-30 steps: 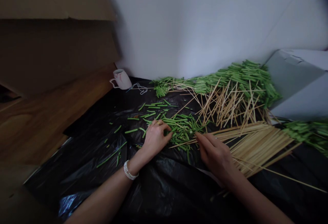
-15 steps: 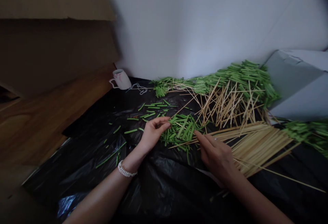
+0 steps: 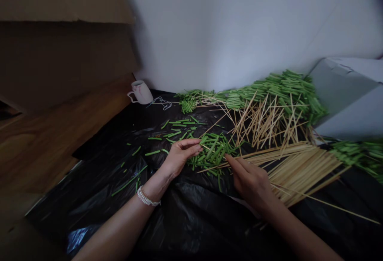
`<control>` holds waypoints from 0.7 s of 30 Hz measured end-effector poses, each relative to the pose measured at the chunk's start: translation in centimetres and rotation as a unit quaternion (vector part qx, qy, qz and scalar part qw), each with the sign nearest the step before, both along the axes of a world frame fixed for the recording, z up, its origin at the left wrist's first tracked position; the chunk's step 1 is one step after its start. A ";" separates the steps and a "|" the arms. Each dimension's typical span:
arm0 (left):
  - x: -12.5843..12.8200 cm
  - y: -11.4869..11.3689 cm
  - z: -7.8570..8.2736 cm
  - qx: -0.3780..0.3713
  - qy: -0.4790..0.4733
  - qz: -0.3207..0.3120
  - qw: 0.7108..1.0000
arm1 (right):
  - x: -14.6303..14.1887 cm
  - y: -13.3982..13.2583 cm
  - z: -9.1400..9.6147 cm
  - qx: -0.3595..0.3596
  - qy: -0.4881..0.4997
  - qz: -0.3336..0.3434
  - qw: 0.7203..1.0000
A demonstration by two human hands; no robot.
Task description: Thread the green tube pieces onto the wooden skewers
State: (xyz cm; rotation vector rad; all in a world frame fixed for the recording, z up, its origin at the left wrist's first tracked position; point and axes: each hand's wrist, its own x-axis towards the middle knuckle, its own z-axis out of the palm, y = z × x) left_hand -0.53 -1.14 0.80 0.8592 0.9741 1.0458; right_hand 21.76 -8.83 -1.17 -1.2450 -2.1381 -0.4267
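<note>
My left hand [image 3: 183,154], with a beaded bracelet at its wrist, is closed in a pinch at the left edge of a pile of cut green stems [image 3: 216,143]. A thin pale bamboo skewer [image 3: 207,146] runs from its fingertips over the pile toward my right hand. My right hand [image 3: 249,177] is closed at the pile's right side, index finger stretched along the skewer's line; its other fingers are partly hidden. Several green stems lie between the hands, some crossing the skewer. Just right of my right hand is a bundle of bamboo skewers [image 3: 305,169].
Black plastic sheeting [image 3: 191,213] covers the work surface. Stems threaded on skewers [image 3: 287,89] are heaped along the white wall, more green stems [image 3: 359,155] at right. Loose stems [image 3: 175,134] lie left. A mug [image 3: 142,93], cardboard box [image 3: 66,53] and pale box [image 3: 350,93] stand around.
My left hand has shifted slightly right and down, and my right hand slightly left, so their fingertips are a little closer. Some stems between them have changed position.
</note>
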 end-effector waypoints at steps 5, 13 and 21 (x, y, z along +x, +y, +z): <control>0.0 -0.1 0.1 -0.001 -0.020 -0.002 1.000 | 0.0 0.1 -0.2 -0.003 -0.003 -0.010 1.000; -0.1 0.0 -0.1 0.011 -0.030 -0.012 0.999 | 0.0 0.1 -0.2 0.006 -0.003 -0.018 1.000; 0.1 -0.1 -0.5 0.007 -0.019 -0.015 1.000 | -0.1 0.1 -0.5 -0.010 0.000 0.000 1.000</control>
